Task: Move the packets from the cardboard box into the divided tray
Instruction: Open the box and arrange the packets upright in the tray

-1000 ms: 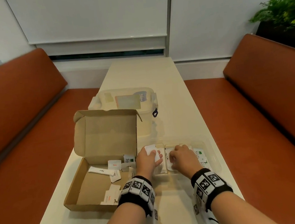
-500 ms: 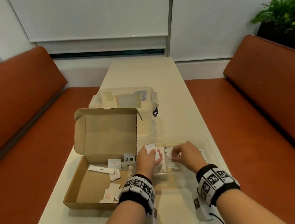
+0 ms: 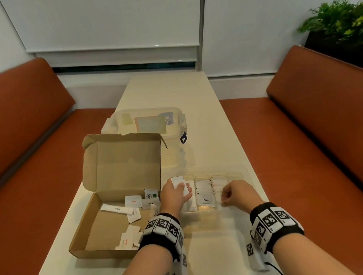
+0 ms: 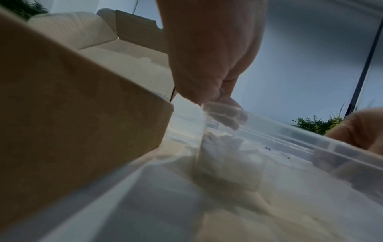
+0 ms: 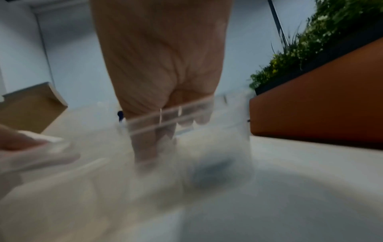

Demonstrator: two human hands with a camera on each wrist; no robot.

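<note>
Packets (image 3: 178, 183) sit pinched in the left hand's (image 3: 175, 194) fingers over the divided tray (image 3: 245, 170); right hand (image 3: 236, 193) loosely curled, holding nothing.

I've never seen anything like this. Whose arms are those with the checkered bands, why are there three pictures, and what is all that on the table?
No machine here: a person works with bare hands, with a camera on the head and one at each wrist. The head view looks down on the table; the other two look along each hand from close up. An open cardboard box with white packets inside sits left of a clear divided tray, which already contains some. A lidded clear container stands behind. The left hand holds a white packet over the tray's left end. The right hand, fingers curled, is over the tray; whether it holds anything is unclear.
</note>
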